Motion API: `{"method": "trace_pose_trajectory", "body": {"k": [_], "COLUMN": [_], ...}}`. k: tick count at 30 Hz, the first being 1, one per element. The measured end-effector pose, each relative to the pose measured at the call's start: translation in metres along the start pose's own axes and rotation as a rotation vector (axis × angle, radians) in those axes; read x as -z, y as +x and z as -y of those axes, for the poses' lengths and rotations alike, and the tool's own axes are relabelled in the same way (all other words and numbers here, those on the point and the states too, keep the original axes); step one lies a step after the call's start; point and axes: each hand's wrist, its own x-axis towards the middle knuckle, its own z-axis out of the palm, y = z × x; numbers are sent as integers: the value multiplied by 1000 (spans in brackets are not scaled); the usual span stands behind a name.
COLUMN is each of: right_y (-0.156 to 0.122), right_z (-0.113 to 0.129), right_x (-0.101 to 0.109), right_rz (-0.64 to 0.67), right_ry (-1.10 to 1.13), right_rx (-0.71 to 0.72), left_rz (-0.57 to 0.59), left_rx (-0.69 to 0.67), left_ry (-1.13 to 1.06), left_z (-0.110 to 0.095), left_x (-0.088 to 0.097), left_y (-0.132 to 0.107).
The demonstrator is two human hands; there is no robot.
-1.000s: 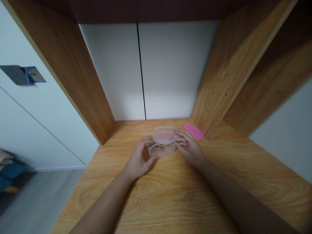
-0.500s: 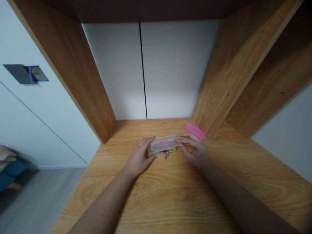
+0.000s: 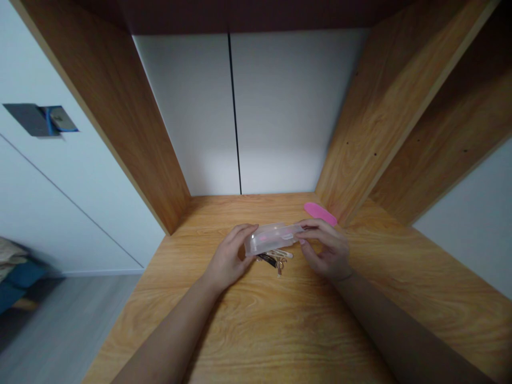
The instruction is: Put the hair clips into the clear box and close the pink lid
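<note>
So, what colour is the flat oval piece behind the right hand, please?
The oval piece is bright pink, seen in the head view.

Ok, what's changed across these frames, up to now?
The clear plastic case, held by the left hand and right hand, has tipped up on edge, and the metal clips that sat inside now lie on the wooden table beneath it. The pink oval piece stayed where it was.

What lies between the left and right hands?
Head view: a clear plastic container, held by left hand and right hand, above small metal clips on the wooden desk.
</note>
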Motion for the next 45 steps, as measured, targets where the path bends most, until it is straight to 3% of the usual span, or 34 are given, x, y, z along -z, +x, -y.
{"method": "trace_pose_trajectory", "body": {"k": [6,16,27,34,45], "right_y": [0,-1,-8,-8,-7], "right_z": [2,-6,-17,-24,-24], "right_x": [0,-4,-11,-15,-17], "right_rz": [-9,155,198,149,424], "right_ry": [-38,121,205,76,18], "right_rx": [0,-81,-231,-253,-249], "left_rz": [-15,-101,-13,-18,-67], "left_rx": [-16,-19,52,122,306], "left_ry": [-16,-49,-67,-26,-45], "left_z": [1,3,1,9,16], "left_x": [0,0,2,0,-2], "left_y": [0,0,-2,-4,-5]}}
